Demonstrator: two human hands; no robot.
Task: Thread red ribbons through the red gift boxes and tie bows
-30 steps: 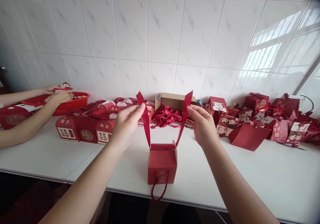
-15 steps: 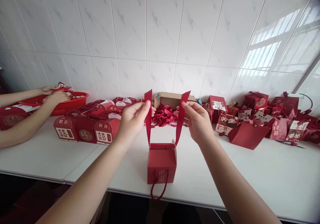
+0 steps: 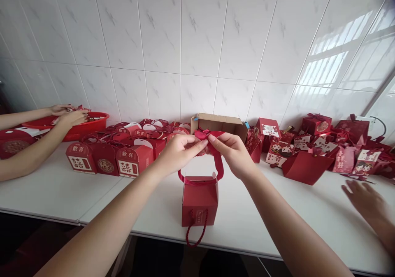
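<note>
My left hand (image 3: 185, 149) and my right hand (image 3: 230, 149) meet above a small red gift box (image 3: 200, 201). Between their pinched fingertips runs a red ribbon (image 3: 218, 164), its two ends crossed over each other. The ribbon's loop hangs down to the top of the box. Standing on the white table near its front edge, the box has a dark red rope handle (image 3: 197, 240) drooping over its front. My fingers partly hide where the ribbon crosses.
Rows of red gift boxes (image 3: 132, 161) stand to the left, by a co-worker's hands (image 3: 72, 114) over a red basin (image 3: 101, 124). Behind is an open cardboard box (image 3: 216, 120). Decorated red boxes (image 3: 308, 166) crowd the right. Another person's hand (image 3: 367, 203) is at the right.
My hands have come together, and the ribbon's upright ends are now crossed between them. Another person's hand has appeared on the right. The gift box has stayed put.
</note>
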